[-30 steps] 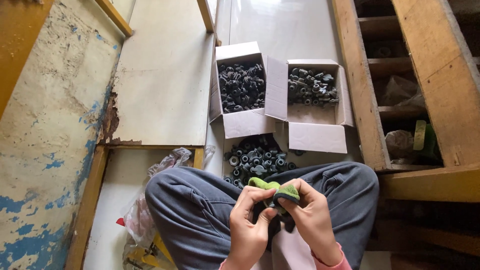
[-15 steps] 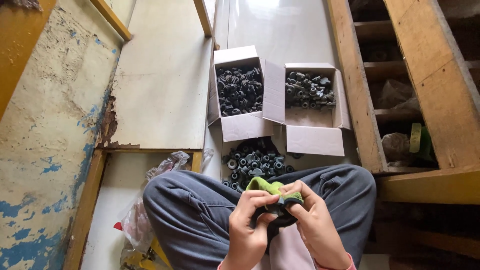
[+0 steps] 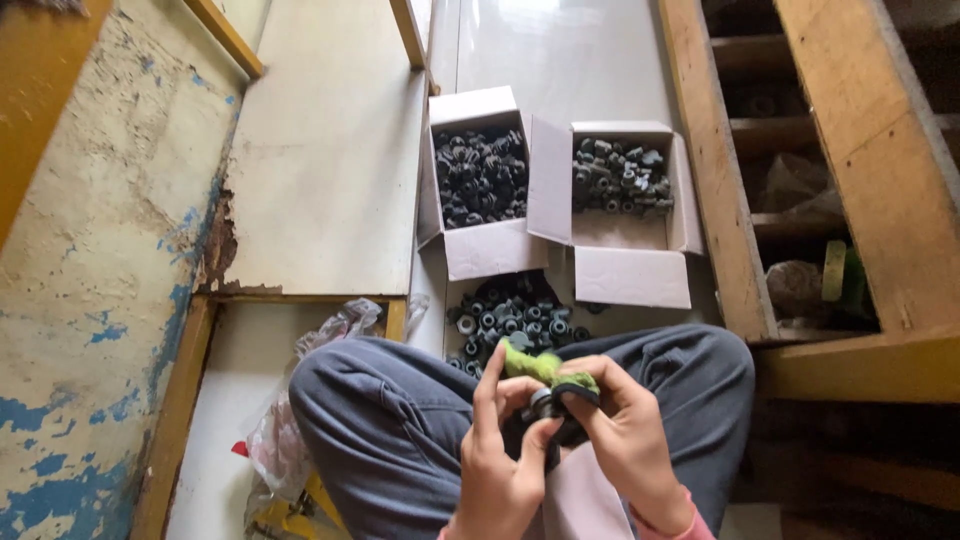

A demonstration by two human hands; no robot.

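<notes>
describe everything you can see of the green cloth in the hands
The green cloth is a small, soft, crumpled rag, bright yellow-green, bunched rather than spread flat. It sits above the person's lap, pinched between the left hand and the right hand. One end sticks up by the left fingers; the other wraps over a small dark round part held at the fingertips. How large it is unfolded cannot be told.

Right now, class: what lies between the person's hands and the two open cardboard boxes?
In the head view, a loose pile of small dark parts lies on the floor between the hands and the boxes, just beyond the crossed legs.
</notes>
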